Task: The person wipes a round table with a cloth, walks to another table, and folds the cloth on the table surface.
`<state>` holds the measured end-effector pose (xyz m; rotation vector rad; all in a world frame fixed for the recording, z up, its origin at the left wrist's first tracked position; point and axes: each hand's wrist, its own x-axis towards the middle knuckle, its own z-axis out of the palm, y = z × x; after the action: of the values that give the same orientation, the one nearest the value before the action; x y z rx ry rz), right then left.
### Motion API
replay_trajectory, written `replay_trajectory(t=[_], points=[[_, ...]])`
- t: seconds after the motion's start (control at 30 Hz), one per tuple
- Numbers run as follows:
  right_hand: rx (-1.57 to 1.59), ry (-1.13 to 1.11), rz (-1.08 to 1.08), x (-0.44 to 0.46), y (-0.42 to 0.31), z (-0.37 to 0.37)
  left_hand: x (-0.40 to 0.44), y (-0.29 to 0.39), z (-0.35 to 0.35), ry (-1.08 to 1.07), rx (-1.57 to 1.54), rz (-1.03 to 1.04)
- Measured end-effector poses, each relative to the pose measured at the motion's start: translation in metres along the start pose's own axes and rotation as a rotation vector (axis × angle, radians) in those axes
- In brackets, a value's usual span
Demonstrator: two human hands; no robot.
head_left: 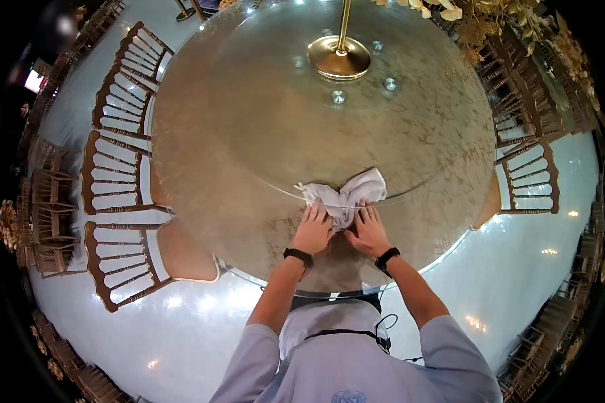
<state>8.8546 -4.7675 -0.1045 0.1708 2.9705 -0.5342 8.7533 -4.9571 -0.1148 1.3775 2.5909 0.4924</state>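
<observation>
A crumpled whitish cloth [348, 199] lies over the front edge of a round glass turntable [275, 127], part of it on the glass and part hanging below the rim. My left hand [312, 232] presses on the left side of the cloth, with its fingers over the fabric. On the right side, my right hand [370, 233] holds the cloth in the same way, thumb turned inward. The two hands are close together, at the near side of the round table [202, 161]. Folds of fabric partly hide the fingertips.
On the glass stands a gold stand base [339, 59] with an upright pole. Small round clear fittings [339, 97] surround it. Golden flowers [491, 27] hang at the upper right. Wooden chairs [124, 258] line the left side, and another chair [532, 176] stands at the right.
</observation>
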Motion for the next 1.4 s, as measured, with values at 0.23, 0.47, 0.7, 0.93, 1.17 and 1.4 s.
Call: replay_trajectory(t=[0.23,0.47,0.7,0.93,1.17,1.4], points=[[-0.041,0.038,-0.091,-0.045,0.001,0.001,-0.016,0.024,-0.001,-0.100,-0.026,0.228],[0.023,-0.071,-0.023,-0.170,0.019,0.008,-0.035,0.111,0.033,-0.250,-0.105,0.549],[-0.064,-0.122,0.324,-0.252,0.003,0.014,-0.028,0.157,0.074,-0.191,-0.053,0.708],[0.047,0.066,0.322,-0.221,-0.013,-0.002,0.001,0.078,0.030,0.051,0.170,0.272],[0.289,0.087,0.062,-0.167,-0.042,-0.016,-0.030,-0.073,-0.025,0.125,0.286,-0.346],[0.353,0.017,0.003,-0.157,-0.040,-0.011,-0.113,-0.163,-0.064,0.237,0.212,-0.847]])
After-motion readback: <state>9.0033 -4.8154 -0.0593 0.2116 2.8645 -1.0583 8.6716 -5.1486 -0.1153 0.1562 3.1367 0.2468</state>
